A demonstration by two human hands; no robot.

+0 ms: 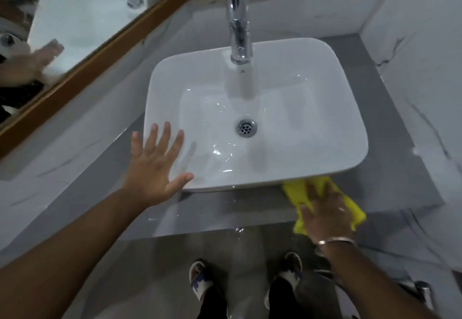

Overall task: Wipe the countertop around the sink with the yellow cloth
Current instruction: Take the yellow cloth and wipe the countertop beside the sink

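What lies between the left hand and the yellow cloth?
Head view: only the sink's front rim and wet grey countertop, no other object.

Dim, cool light; glare on the wet sink [345, 124]; wide-angle bending and soft blur at edges.

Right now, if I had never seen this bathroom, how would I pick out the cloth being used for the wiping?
Find the big white sink with the chrome tap over it. On the grey countertop just below its near right corner lies the yellow cloth, pressed flat under the right hand. It is the only bright yellow thing among white, grey and chrome.
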